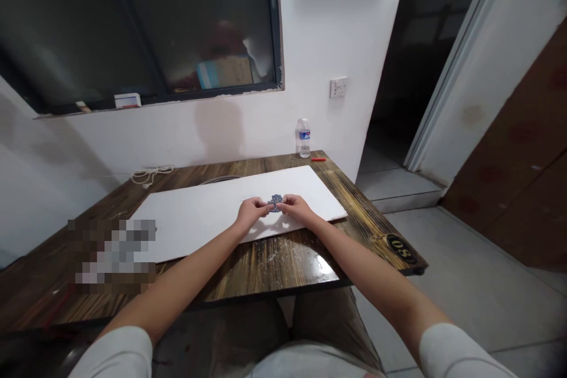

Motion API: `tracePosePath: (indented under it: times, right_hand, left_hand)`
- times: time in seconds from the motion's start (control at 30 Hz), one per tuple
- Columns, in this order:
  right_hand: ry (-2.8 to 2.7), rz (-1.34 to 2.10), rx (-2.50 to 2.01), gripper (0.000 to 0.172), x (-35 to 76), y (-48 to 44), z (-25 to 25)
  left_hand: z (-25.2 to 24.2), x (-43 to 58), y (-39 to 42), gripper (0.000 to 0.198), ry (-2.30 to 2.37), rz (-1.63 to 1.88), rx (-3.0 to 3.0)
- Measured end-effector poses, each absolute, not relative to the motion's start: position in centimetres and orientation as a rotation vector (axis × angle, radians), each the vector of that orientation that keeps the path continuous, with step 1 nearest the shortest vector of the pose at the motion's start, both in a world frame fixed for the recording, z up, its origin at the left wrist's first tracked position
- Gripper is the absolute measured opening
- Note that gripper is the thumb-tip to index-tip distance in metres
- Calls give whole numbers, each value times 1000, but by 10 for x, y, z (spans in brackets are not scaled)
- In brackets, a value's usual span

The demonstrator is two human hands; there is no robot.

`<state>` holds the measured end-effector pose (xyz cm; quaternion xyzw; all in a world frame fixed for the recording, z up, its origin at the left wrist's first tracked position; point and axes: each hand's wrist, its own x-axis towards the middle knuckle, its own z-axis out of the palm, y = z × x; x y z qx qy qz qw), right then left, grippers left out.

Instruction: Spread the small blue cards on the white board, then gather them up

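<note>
A small blue-grey piece with an uneven, toothed outline (276,199) is held up between my two hands, over a white board (195,212). Its exact kind is too small to make out. My left hand (252,212) pinches its left side with thumb and fingers. From the other side, my right hand (296,208) grips its right edge in the same way. Both hands are closed and close together, with their shadows falling on the board below.
The board lies on a dark wooden table (274,266). At the back stand a water bottle (304,139) and a red pen-like stick (318,159). A white cable (150,175) lies at the back left. A blurred patch covers the left side. A wall rises behind.
</note>
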<state>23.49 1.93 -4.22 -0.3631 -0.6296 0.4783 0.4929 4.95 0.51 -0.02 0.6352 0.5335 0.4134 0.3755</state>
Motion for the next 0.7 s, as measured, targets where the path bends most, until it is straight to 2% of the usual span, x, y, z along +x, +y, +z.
tracePosePath:
  times: [0.33, 0.47, 0.57, 0.7]
  right_hand:
    - [-1480, 1257, -861, 43, 234, 13, -34]
    - [-1370, 1266, -853, 42, 233, 17, -37]
    - [-1360, 1268, -870, 43, 233, 19, -38]
    - [-1415, 1283, -879, 42, 233, 17, -37]
  left_hand:
    - [-20, 39, 46, 52, 1260, 977, 1579]
    - [-15, 10, 74, 38, 1515, 1139, 1764]
    - [-14, -16, 90, 24, 1698, 1110, 1949]
    - [-21, -41, 101, 29, 1776, 883, 2165]
